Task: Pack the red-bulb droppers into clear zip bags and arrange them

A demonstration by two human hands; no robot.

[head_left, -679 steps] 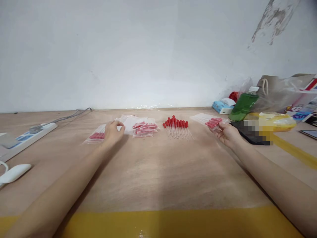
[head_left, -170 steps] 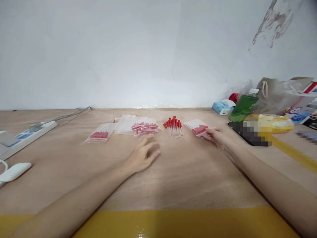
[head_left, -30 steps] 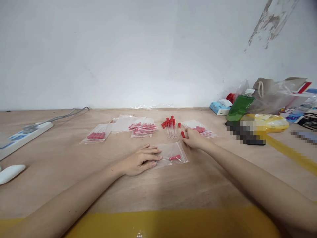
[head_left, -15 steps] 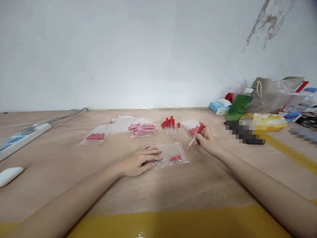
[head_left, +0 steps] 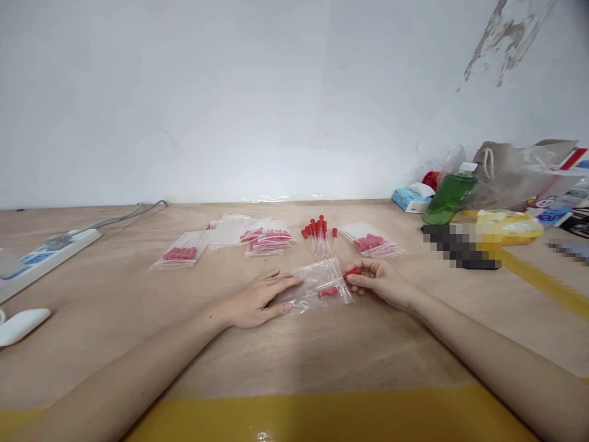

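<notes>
Flat on the table, a clear zip bag [head_left: 308, 282] has red-bulbed droppers [head_left: 328, 291] inside; how many I cannot tell. My left hand [head_left: 260, 299] lies open with spread fingers on the bag's left end. At the bag's right end, my right hand [head_left: 380, 280] pinches a dropper by its red bulb [head_left: 353, 274], the glass tube pointing left into the bag's mouth. Behind the bag is a pile of loose droppers [head_left: 318, 236]. Filled bags [head_left: 372, 239] lie to the right of that pile, and more filled bags [head_left: 271, 236] to its left.
Farther left lies another filled bag [head_left: 180, 250]. A white power strip [head_left: 50, 261] and a white mouse-like object [head_left: 25, 326] are at the left. A green bottle [head_left: 451, 195], a tissue pack [head_left: 411, 198], a yellow packet [head_left: 510, 227] and a blurred dark object [head_left: 460, 247] occupy the right.
My right hand has moved left and down, bringing the dropper from the air beside the bag to its open end. My left hand stays on the bag, its fingers spread a little wider.
</notes>
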